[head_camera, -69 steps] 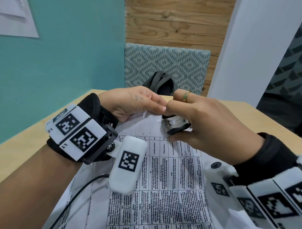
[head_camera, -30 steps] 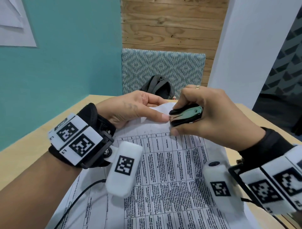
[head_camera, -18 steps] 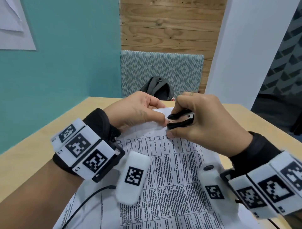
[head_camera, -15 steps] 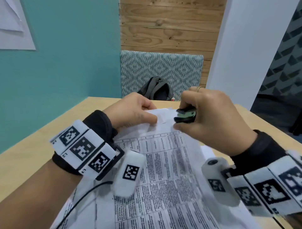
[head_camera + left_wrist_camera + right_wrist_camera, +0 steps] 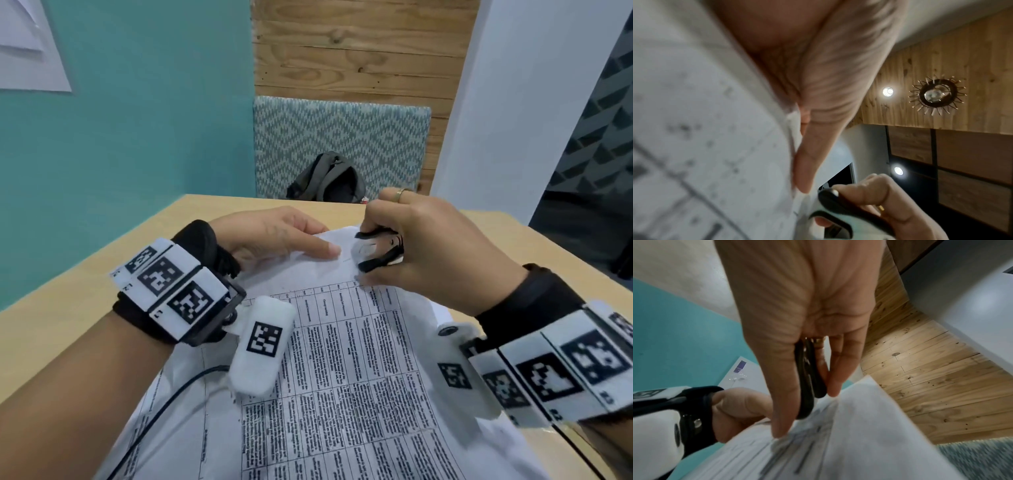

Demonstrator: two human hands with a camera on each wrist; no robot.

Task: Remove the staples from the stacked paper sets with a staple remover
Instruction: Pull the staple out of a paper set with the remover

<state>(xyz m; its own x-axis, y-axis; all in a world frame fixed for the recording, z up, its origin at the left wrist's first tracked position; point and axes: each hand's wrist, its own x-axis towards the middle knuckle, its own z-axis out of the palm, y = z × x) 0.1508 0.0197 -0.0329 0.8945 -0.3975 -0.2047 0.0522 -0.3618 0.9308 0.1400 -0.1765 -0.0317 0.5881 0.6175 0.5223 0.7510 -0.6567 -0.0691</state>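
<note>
Black staple remover (image 5: 376,251) pinched in right hand (image 5: 435,250) | left hand (image 5: 274,236) fingers flat on paper (image 5: 342,359) top edge

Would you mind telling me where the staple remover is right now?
In the head view, the staple remover is gripped in the right hand at the far edge of the paper stack, beside the left hand.

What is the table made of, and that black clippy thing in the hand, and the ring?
Table: looks like pale wood or a wood-look laminate, smooth and matte, with faint grain; which one cannot be told.
Staple remover gripped by the right hand: black handles that seem to be glossy plastic, around a paler, possibly metal middle.
Ring: shiny yellow metal, gold-coloured.
</note>
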